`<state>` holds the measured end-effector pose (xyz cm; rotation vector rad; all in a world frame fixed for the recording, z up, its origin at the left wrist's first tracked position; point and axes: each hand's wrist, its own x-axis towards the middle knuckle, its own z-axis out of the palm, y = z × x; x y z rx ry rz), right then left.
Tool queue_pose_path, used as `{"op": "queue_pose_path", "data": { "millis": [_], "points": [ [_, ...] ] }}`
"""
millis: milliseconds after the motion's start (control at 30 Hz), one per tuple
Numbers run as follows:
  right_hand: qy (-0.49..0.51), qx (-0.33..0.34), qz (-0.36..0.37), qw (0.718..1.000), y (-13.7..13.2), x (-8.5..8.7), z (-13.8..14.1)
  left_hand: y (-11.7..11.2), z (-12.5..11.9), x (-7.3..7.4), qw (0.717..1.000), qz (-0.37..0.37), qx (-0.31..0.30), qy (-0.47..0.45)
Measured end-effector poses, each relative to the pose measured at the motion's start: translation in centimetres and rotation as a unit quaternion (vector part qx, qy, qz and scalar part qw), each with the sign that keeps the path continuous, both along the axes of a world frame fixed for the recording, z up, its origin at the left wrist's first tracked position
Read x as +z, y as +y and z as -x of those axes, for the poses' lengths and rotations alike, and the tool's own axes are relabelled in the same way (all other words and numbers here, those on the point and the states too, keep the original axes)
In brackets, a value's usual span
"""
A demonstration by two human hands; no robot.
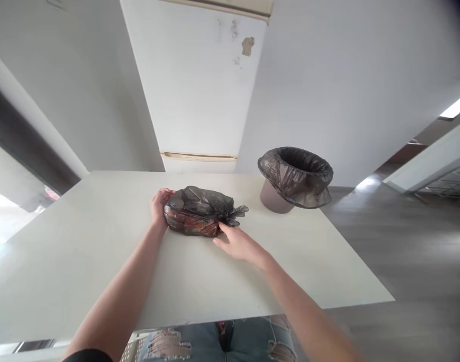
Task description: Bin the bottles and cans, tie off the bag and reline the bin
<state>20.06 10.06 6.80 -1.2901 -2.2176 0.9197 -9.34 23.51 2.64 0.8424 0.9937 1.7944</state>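
A filled dark see-through garbage bag point(200, 211), tied in a knot at its right end, lies on the white table point(200, 281). Reddish-brown contents show through its front. My left hand point(161, 206) is cupped against the bag's left end, its fingers curled along the far side. At the knotted end, my right hand point(235, 242) grips the bag from the front right. Its thumb stands apart from the index finger, and the other fingers are partly hidden. Between them, both hands hold the bag.
A small brownish bin point(273, 197) stands at the table's back right, lined with a dark bag point(296, 176) folded over its rim. Behind the table is a white fridge point(200, 85) against grey walls. The table's right edge drops to a grey floor point(366, 241).
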Motion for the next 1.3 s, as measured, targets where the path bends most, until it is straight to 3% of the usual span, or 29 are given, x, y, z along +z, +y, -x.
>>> {"op": "queue_pose_path", "data": {
  "millis": [67, 133, 167, 200, 267, 367, 400, 467, 600, 833, 933, 1000, 1067, 1133, 1233, 1300],
  "points": [
    [0.000, 0.076, 0.073, 0.994, 0.7, 2.4, -2.8, 0.3, 0.4, -0.3, 0.999, 0.006, 0.044, -0.004],
    [0.025, 0.169, 0.187, 0.967, 1.6, 4.9, -5.9, 0.5, 0.5, -0.7, 0.997, 0.011, 0.074, -0.008],
    [0.043, 0.201, 0.207, 0.956, 2.1, 5.9, -7.3, 0.5, 0.6, -0.8, 0.997, 0.012, 0.081, -0.008],
    [0.063, 0.210, 0.206, 0.954, 2.8, 6.7, -8.3, 0.5, 0.6, -0.9, 0.997, 0.012, 0.081, -0.008],
    [0.099, 0.146, 0.137, 0.975, 4.3, 7.0, -9.3, 0.3, 0.7, -0.8, 0.998, 0.008, 0.068, 0.000],
    [0.115, -0.008, -0.024, 0.993, 7.1, 4.8, -8.1, -0.3, 0.7, -0.2, 0.999, 0.000, 0.027, 0.029],
    [0.114, -0.028, -0.058, 0.991, 8.0, 3.6, -7.4, -0.5, 0.7, 0.0, 0.999, -0.001, 0.009, 0.041],
    [0.114, -0.026, -0.067, 0.991, 9.5, 1.2, -6.2, -0.8, 0.5, 0.3, 0.997, 0.002, -0.030, 0.064],
    [0.121, 0.035, 0.002, 0.992, 10.1, -2.3, -5.9, -0.5, 0.2, 0.0, 0.988, 0.011, -0.108, 0.109],
    [0.056, 0.040, -0.052, 0.996, 9.7, -4.4, -7.4, 0.0, -0.6, -1.2, 0.966, -0.007, -0.198, 0.168],
    [0.087, 0.017, -0.065, 0.994, 10.1, -5.0, -7.0, -0.1, -1.2, -1.1, 0.961, -0.032, -0.153, 0.229],
    [0.112, 0.012, -0.089, 0.990, 10.3, -5.2, -6.7, -0.6, -1.5, -0.9, 0.954, -0.053, -0.051, 0.289],
    [0.119, 0.018, -0.119, 0.986, 10.2, -5.3, -6.5, -1.5, -1.8, -0.4, 0.927, -0.103, 0.050, 0.356],
    [0.116, 0.026, -0.156, 0.981, 10.2, -5.3, -6.5, -2.5, -2.5, 0.2, 0.878, -0.187, 0.073, 0.434],
    [0.110, 0.039, -0.195, 0.974, 10.2, -5.4, -6.6, -3.7, -3.9, 1.0, 0.774, -0.282, -0.025, 0.566],
    [0.109, 0.042, -0.204, 0.972, 10.3, -5.6, -6.6, -4.2, -4.8, 1.5, 0.716, -0.296, -0.091, 0.626]
  ]
}}
